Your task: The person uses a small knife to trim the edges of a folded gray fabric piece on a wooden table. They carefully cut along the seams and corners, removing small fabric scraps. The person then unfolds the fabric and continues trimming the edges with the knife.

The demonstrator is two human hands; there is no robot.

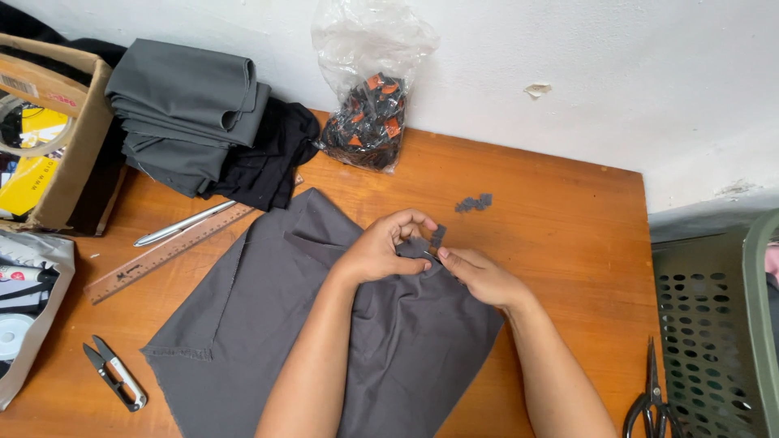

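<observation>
Right now I see both hands meeting near the middle of the tabletop (568,219), over the far edge of the dark grey cloth (276,324) spread beneath them. My left hand (381,250) curls shut, pinching the cloth edge, and my right hand (480,276) closes its fingertips on a small grey tag (437,237) standing just between the two. More small grey tags (474,203) lie just beyond, slightly right. Black scissors (652,401) rest near right, thread snips (115,373) near left.
</observation>
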